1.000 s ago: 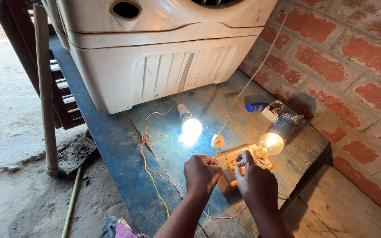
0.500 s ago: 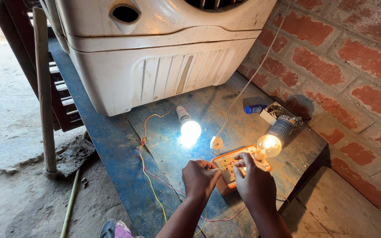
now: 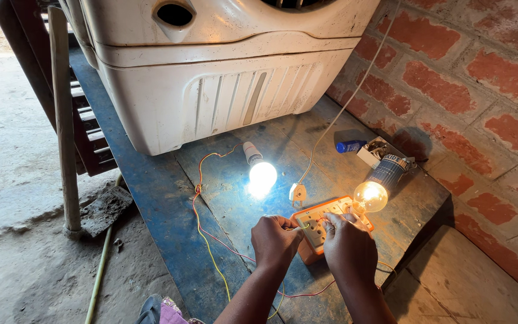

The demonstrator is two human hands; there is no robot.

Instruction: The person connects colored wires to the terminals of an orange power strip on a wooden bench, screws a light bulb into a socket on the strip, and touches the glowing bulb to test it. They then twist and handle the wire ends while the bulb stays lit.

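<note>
both hands (image 3: pixel 313 243) barely shifted, seemingly pinching thin wires at the orange switchboard (image 3: pixel 325 225) on the blue bench (image 3: pixel 169 204) beside brick wall (image 3: pixel 469 78).

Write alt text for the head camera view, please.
Two hands, left and right, hold thin wires at an orange socket board on a blue table. Two lit bulbs glow beside a white cooler.

Two bare forearms, no sleeves, left hand (image 3: pixel 276 240), right hand (image 3: pixel 348 248) (no rings or watch showing)
</note>
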